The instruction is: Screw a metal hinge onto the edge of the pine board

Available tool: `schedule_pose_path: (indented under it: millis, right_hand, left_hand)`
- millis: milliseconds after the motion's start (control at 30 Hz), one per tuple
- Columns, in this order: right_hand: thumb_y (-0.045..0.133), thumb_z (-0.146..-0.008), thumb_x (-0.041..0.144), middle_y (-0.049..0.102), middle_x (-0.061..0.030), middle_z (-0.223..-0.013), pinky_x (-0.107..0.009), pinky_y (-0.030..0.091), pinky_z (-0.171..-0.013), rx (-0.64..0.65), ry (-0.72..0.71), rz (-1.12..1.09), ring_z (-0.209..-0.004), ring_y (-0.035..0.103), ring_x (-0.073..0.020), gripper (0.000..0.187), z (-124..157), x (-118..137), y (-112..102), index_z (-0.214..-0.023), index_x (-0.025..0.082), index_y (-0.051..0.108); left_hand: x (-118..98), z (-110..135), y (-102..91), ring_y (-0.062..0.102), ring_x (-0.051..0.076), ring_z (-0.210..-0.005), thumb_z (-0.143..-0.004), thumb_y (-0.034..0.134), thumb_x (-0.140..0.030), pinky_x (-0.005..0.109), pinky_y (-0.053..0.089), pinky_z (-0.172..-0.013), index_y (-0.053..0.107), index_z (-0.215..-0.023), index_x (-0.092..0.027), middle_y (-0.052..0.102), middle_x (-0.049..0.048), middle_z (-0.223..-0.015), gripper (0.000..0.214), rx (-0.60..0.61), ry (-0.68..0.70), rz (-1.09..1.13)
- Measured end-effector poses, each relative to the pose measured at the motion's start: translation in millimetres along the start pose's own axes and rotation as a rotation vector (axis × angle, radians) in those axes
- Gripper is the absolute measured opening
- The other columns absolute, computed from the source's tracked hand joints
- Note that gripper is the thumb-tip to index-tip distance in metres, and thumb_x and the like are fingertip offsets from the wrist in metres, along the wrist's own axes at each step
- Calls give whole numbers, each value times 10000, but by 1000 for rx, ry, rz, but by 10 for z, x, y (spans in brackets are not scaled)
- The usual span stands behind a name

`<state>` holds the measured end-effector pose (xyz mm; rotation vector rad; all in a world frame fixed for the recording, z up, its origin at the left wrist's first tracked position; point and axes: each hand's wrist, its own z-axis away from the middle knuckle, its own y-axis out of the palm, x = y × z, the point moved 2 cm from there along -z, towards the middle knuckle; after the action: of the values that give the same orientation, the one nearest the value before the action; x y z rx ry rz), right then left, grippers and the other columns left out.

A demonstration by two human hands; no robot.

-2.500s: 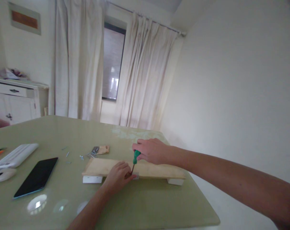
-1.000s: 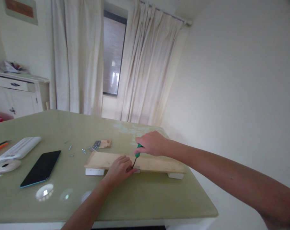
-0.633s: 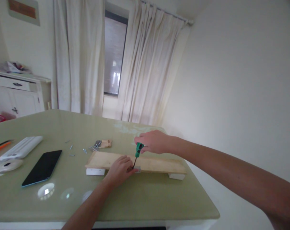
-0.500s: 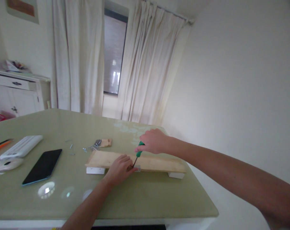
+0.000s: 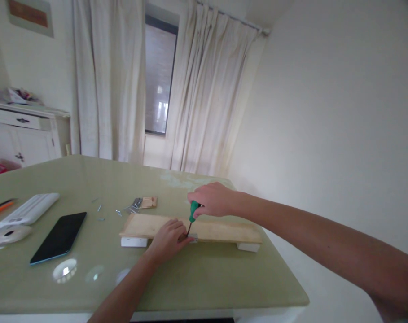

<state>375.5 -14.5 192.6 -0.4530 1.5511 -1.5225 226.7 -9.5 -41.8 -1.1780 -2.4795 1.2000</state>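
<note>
My right hand (image 5: 212, 199) is closed round the green handle of a screwdriver (image 5: 192, 213). The shaft slants down to the front edge of a wooden board (image 5: 220, 230), beside a small metal bracket (image 5: 194, 237). My left hand (image 5: 168, 237) grips the board's front edge, fingers on top and thumb along the bracket. Its fingers partly hide the screwdriver's tip, so I cannot make out a screw there. Two white blocks carry the board, a left block (image 5: 134, 242) and a right block (image 5: 247, 247).
Behind the board lie metal hardware (image 5: 135, 205), a small wooden piece (image 5: 148, 202) and several loose screws (image 5: 118, 212). Leftward are a black phone (image 5: 59, 237), a white case (image 5: 29, 210), a tape roll (image 5: 11, 234) and an orange-black tool (image 5: 0, 207). The green tabletop (image 5: 257, 287) ends at right.
My right hand has turned on the green handle, and the screwdriver now stands slightly more upright, its handle a little further left. My left hand stays in place on the board.
</note>
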Motion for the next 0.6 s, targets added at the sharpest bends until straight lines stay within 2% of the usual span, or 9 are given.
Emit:
schedule_pose_path:
  millis: [133, 200, 300, 400, 600]
  right_hand:
    - [400, -1066, 636, 788, -174, -1033, -350, 492, -741, -12, 177, 51, -960, 743, -310, 597, -63, 66, 63, -1020, 164, 763]
    - [436, -1052, 646, 788, -167, -1062, -344, 494, -746, 3, 163, 27, -973, 739, -303, 570, -65, 53, 53, -1074, 172, 752]
    - [562, -999, 653, 780, -127, -1137, -318, 481, -719, 53, 40, -9, -987, 733, -288, 500, -34, -1, 15, -1201, 216, 697]
    - [581, -1012, 608, 779, -111, -1139, -312, 478, -717, 44, -25, 33, -989, 736, -284, 434, -5, -34, 13, -1215, 241, 692]
    - [459, -1043, 657, 802, -175, -999, -362, 512, -731, -38, 132, 58, -947, 764, -337, 589, -39, -14, 148, -1090, 163, 776]
  left_hand:
    - [3, 4, -2, 531, 202, -770, -935, 791, -328, 318, 367, -716, 564, -723, -195, 621, 11, -763, 338, 7, -6, 0]
    - [6, 8, 1, 533, 201, -774, -940, 785, -330, 316, 370, -721, 566, -727, -195, 622, 12, -767, 334, 7, -10, 11]
    - [11, 12, 9, 529, 198, -768, -948, 775, -329, 313, 365, -715, 571, -732, -197, 619, 11, -761, 326, 6, -3, 23]
    - [17, 12, 17, 523, 197, -760, -961, 759, -338, 312, 358, -708, 571, -727, -197, 615, 12, -759, 332, -4, 11, 15]
    - [18, 11, 20, 520, 198, -756, -931, 796, -317, 309, 356, -710, 563, -719, -190, 610, 7, -750, 339, -8, 6, 19]
